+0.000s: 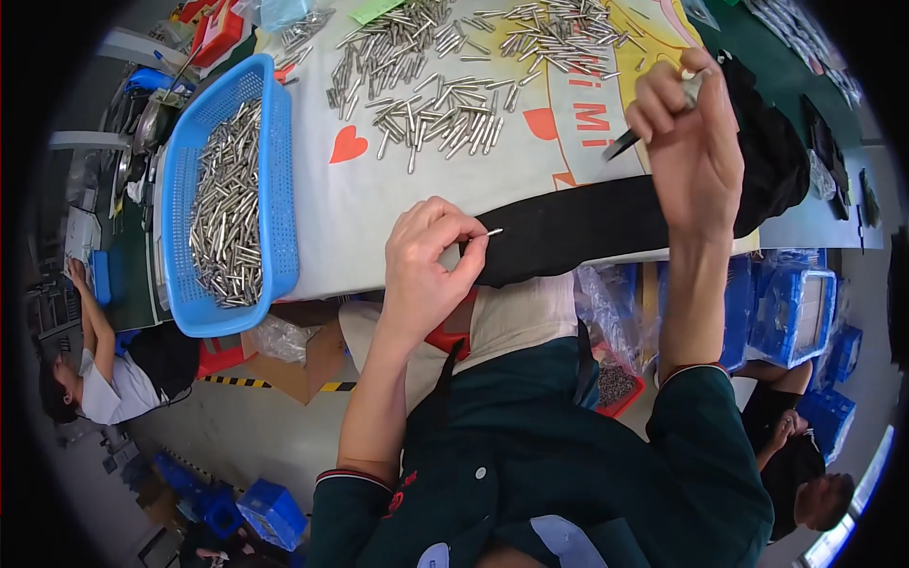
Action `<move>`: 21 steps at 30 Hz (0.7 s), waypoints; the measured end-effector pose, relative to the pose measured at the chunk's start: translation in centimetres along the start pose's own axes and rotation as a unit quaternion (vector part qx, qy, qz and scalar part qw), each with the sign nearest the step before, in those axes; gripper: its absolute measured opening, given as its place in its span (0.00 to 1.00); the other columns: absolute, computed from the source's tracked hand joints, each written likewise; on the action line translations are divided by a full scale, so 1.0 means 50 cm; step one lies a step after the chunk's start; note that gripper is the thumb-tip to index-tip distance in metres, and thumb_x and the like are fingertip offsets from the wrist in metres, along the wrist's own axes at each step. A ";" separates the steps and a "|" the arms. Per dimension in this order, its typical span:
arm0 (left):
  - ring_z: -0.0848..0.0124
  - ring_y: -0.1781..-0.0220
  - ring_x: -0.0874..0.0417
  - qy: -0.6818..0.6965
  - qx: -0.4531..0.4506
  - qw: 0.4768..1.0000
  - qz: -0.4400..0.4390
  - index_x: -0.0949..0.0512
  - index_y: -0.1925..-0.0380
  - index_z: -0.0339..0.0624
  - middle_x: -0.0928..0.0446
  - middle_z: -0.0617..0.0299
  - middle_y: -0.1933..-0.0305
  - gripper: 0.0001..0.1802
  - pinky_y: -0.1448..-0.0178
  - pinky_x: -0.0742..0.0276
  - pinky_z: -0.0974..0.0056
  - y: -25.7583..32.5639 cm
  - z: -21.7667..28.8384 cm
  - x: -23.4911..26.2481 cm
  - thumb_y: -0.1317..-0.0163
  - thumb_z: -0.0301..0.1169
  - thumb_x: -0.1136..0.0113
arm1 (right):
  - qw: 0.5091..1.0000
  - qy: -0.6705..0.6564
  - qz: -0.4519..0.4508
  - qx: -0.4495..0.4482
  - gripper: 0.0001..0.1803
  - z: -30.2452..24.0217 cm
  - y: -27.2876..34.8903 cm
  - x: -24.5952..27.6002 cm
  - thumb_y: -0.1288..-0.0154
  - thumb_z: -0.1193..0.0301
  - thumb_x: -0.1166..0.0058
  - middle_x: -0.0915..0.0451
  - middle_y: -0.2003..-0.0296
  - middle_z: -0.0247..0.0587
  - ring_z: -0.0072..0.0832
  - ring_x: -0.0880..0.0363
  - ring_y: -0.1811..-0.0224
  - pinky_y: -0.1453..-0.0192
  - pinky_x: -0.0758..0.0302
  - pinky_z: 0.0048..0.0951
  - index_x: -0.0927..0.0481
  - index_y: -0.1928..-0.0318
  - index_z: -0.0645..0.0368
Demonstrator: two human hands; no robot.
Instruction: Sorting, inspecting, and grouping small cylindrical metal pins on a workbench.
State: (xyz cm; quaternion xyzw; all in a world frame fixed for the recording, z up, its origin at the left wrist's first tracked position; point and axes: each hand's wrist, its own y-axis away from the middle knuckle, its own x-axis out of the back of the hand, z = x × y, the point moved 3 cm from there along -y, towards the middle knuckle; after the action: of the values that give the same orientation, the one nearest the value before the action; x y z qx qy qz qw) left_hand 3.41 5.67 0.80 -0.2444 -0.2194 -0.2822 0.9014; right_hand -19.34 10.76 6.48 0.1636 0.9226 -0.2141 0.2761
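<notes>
My left hand point(426, 260) is closed in a pinch on a small, thin metal pin point(494, 232), its tip showing past the thumb and forefinger. Under it lies a strip of black cloth point(587, 222) along the near edge of the table. My right hand point(699, 166) is raised above the cloth's right part, fingers curled round a dark, thin tool point(622, 144); the tool's lower tip is blurred. Something whitish point(693, 87) sits at that hand's fingertips, partly hidden. Beyond the left hand, loose silvery metal pins point(445, 118) lie in heaps on the printed tablecloth point(322, 213).
A blue plastic basket point(283, 218) holding many metal pins stands at the table's left. More pins point(568, 38) are heaped at the far side. Blue crates point(791, 312) and a cardboard box point(308, 364) are below the table. Other people point(118, 374) sit to either side.
</notes>
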 end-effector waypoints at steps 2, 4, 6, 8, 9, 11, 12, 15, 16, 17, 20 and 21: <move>0.67 0.73 0.27 -0.010 0.002 1.000 -0.002 0.24 0.79 0.38 0.29 0.62 0.78 0.04 0.66 0.34 0.65 0.007 -0.003 0.004 0.57 0.19 0.39 | 0.987 -0.128 -0.043 -0.093 0.22 0.056 0.056 -0.038 0.28 0.49 0.69 0.44 0.79 0.28 0.17 0.51 0.80 0.76 0.51 0.19 0.36 0.70 0.53; 0.67 0.74 0.27 -0.007 0.009 1.000 -0.003 0.24 0.80 0.38 0.29 0.62 0.78 0.04 0.66 0.34 0.65 0.004 0.001 0.001 0.57 0.19 0.39 | 0.988 -0.133 -0.026 -0.077 0.25 0.083 0.084 -0.060 0.28 0.50 0.70 0.47 0.84 0.27 0.16 0.55 0.84 0.79 0.53 0.20 0.40 0.77 0.54; 0.67 0.73 0.27 -0.004 0.012 1.000 -0.009 0.24 0.80 0.38 0.29 0.62 0.78 0.04 0.66 0.34 0.65 0.005 -0.002 -0.002 0.57 0.19 0.39 | 0.986 -0.148 -0.005 -0.072 0.26 0.101 0.096 -0.073 0.27 0.52 0.71 0.48 0.86 0.27 0.16 0.55 0.85 0.79 0.53 0.20 0.40 0.79 0.56; 0.67 0.73 0.28 0.001 0.013 1.000 -0.011 0.24 0.79 0.38 0.29 0.62 0.78 0.04 0.66 0.34 0.65 0.006 -0.002 -0.004 0.57 0.19 0.39 | 0.988 -0.134 0.038 -0.072 0.25 0.109 0.098 -0.087 0.27 0.53 0.71 0.47 0.86 0.28 0.16 0.55 0.85 0.79 0.54 0.20 0.41 0.79 0.56; 0.67 0.73 0.27 0.003 0.018 1.000 -0.007 0.24 0.79 0.38 0.29 0.62 0.78 0.04 0.66 0.34 0.65 0.007 -0.002 -0.004 0.57 0.19 0.39 | 0.987 -0.138 0.026 -0.076 0.25 0.115 0.100 -0.083 0.27 0.54 0.70 0.47 0.86 0.28 0.17 0.55 0.85 0.79 0.54 0.21 0.42 0.80 0.55; 0.67 0.73 0.27 0.004 0.022 1.000 -0.004 0.24 0.79 0.38 0.29 0.62 0.78 0.04 0.66 0.34 0.65 0.008 -0.001 -0.005 0.57 0.19 0.39 | 0.985 -0.152 -0.024 -0.083 0.26 0.127 0.102 -0.074 0.28 0.54 0.70 0.47 0.86 0.27 0.17 0.55 0.85 0.79 0.54 0.21 0.42 0.81 0.55; 0.67 0.73 0.28 0.003 0.023 1.000 -0.005 0.23 0.79 0.38 0.29 0.62 0.78 0.04 0.66 0.34 0.65 0.007 0.000 -0.005 0.57 0.19 0.39 | 0.979 -0.164 -0.077 -0.092 0.27 0.131 0.102 -0.071 0.28 0.54 0.70 0.48 0.87 0.27 0.17 0.56 0.85 0.79 0.54 0.21 0.43 0.83 0.54; 0.67 0.73 0.28 0.002 0.026 1.000 -0.008 0.23 0.79 0.38 0.29 0.62 0.78 0.04 0.66 0.33 0.65 0.008 -0.001 -0.002 0.57 0.19 0.39 | 0.980 -0.127 -0.121 -0.095 0.31 0.126 0.092 -0.077 0.30 0.44 0.73 0.47 0.88 0.25 0.17 0.55 0.85 0.77 0.54 0.23 0.45 0.85 0.52; 0.67 0.73 0.28 0.003 0.028 1.000 -0.010 0.23 0.79 0.38 0.29 0.62 0.78 0.04 0.66 0.33 0.65 0.008 -0.002 0.000 0.57 0.19 0.39 | 0.982 -0.122 -0.119 -0.082 0.32 0.124 0.090 -0.083 0.30 0.44 0.74 0.48 0.89 0.25 0.17 0.55 0.85 0.77 0.54 0.22 0.45 0.85 0.52; 0.67 0.73 0.28 0.004 0.028 1.000 -0.011 0.23 0.79 0.38 0.29 0.62 0.78 0.04 0.66 0.33 0.65 0.008 -0.002 -0.001 0.57 0.19 0.39 | 0.985 -0.125 -0.088 -0.083 0.32 0.126 0.092 -0.079 0.30 0.45 0.75 0.50 0.89 0.25 0.16 0.58 0.86 0.81 0.57 0.22 0.46 0.86 0.52; 0.67 0.73 0.28 -0.003 0.025 1.000 -0.012 0.23 0.79 0.38 0.29 0.62 0.77 0.04 0.65 0.33 0.65 0.007 -0.001 -0.002 0.57 0.19 0.39 | 0.972 -0.173 -0.070 -0.142 0.32 0.131 0.084 -0.072 0.31 0.43 0.75 0.51 0.91 0.24 0.16 0.60 0.87 0.81 0.58 0.22 0.47 0.86 0.52; 0.67 0.73 0.28 -0.002 0.024 1.000 -0.012 0.24 0.79 0.38 0.29 0.62 0.77 0.04 0.65 0.33 0.65 0.007 -0.001 -0.002 0.57 0.19 0.39 | 0.972 -0.174 -0.069 -0.142 0.32 0.133 0.082 -0.071 0.31 0.43 0.75 0.51 0.91 0.24 0.16 0.60 0.87 0.81 0.58 0.22 0.47 0.86 0.52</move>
State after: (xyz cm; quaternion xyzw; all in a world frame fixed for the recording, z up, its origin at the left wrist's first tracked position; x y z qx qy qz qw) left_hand 3.56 5.93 0.61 -0.2209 -0.2309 -0.2870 0.9031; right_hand -11.89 10.40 2.26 0.0185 0.8905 -0.1247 0.4371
